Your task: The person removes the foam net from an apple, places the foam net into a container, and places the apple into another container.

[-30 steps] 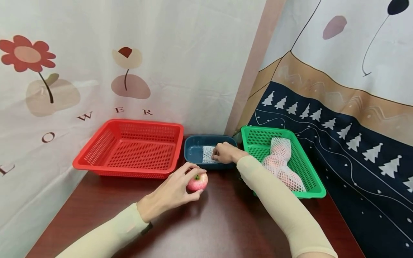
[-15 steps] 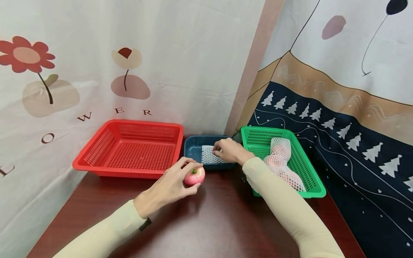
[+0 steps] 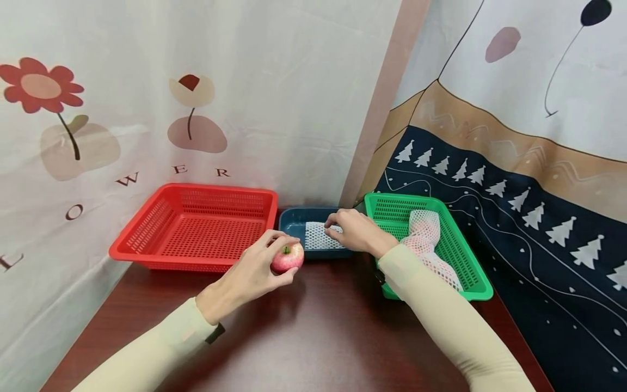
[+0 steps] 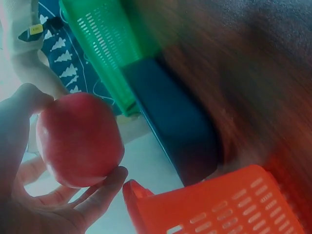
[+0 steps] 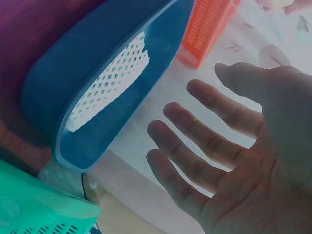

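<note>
My left hand (image 3: 247, 280) grips a red apple (image 3: 289, 259) between thumb and fingers, raised over the table just in front of the blue tray (image 3: 292, 219). The left wrist view shows the apple (image 4: 80, 141) large, with fingertips curled under it. Over the right part of that tray hovers my right hand (image 3: 361, 231), holding nothing. Its fingers (image 5: 204, 139) are spread and relaxed in the right wrist view. A white foam net sleeve (image 5: 111, 83) lies flat inside the tray, partly covered by the right hand in the head view.
At the left stands a red plastic basket (image 3: 196, 263), with nothing seen inside. A green basket (image 3: 475, 272) on the right holds fruits in white foam nets (image 3: 425, 231), partly behind my right forearm. A printed curtain (image 3: 294, 109) hangs behind the brown table (image 3: 333, 337).
My left hand has moved slightly left and up with the apple. The right hand has drawn back to the right from the net sleeve, its fingers loosening, leaving the sleeve in the tray.
</note>
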### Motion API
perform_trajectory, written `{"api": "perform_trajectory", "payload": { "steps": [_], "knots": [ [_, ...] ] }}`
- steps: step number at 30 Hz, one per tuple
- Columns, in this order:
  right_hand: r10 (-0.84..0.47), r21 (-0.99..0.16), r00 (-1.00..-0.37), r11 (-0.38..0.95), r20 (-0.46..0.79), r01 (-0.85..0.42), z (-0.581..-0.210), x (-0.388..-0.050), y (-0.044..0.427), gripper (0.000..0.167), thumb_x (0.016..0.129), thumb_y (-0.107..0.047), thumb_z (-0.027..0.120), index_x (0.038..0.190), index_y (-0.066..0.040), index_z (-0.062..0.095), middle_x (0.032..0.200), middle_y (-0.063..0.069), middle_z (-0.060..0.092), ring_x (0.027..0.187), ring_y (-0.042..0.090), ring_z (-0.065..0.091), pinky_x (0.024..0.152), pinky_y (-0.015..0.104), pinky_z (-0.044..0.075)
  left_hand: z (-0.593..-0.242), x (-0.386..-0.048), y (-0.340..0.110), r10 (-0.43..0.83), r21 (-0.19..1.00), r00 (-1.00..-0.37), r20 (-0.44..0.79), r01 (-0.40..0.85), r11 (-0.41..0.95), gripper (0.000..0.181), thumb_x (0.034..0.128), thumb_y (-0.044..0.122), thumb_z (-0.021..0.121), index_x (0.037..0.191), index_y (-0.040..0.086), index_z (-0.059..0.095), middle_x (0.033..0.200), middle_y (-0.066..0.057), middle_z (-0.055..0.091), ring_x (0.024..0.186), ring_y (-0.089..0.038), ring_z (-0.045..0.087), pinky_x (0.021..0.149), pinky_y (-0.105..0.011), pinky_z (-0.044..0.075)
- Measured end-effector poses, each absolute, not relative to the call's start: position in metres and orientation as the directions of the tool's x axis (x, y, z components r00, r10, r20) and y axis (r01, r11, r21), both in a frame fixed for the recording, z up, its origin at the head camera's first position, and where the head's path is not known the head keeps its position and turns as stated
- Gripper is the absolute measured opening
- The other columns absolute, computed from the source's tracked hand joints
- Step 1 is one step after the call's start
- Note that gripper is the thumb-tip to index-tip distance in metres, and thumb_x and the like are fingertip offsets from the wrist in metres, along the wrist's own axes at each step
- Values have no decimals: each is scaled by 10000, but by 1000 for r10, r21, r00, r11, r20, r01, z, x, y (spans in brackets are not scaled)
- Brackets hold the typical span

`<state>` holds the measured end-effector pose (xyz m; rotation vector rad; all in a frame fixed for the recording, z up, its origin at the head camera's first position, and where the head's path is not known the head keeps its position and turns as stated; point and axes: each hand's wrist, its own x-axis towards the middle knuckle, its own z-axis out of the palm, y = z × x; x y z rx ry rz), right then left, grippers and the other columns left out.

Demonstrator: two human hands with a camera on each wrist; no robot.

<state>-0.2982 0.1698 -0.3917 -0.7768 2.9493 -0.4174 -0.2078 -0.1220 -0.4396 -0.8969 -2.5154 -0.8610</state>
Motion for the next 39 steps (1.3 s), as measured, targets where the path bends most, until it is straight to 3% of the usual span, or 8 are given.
{"api": "perform_trajectory", "payload": {
  "steps": [13, 19, 39],
  "knots": [
    [-514, -266, -856, 819, 52, -508, -380, -274, 183, 306, 1155, -328, 746, 1402, -174, 838, 1453, 116, 780, 1281, 300, 765, 1105, 522, 677, -429, -220, -138, 403, 413, -755, 518, 633, 655, 644, 901, 269, 999, 1477, 183, 722, 1407, -110, 688, 1121, -272, 770, 910, -413, 735],
    [-520, -268, -850, 809, 88, -523, -379, -268, 194, 299, 1157, -331, 744, 1390, -170, 842, 1493, 129, 765, 1358, 341, 743, 1162, 562, 647, -421, -228, -147, 372, 424, -780, 503, 598, 680, 662, 899, 255, 998, 1490, 191, 707, 1386, -118, 672, 1099, -278, 751, 898, -425, 737],
    [-498, -261, -850, 809, 175, -527, -380, -249, 223, 284, 1129, -288, 794, 1367, -138, 836, 1464, 151, 744, 1320, 358, 730, 1097, 570, 668, -396, -260, -175, 300, 453, -883, 360, 447, 772, 648, 990, 269, 894, 1570, 151, 632, 1460, -190, 628, 1216, -387, 718, 964, -565, 728]
  ]
}}
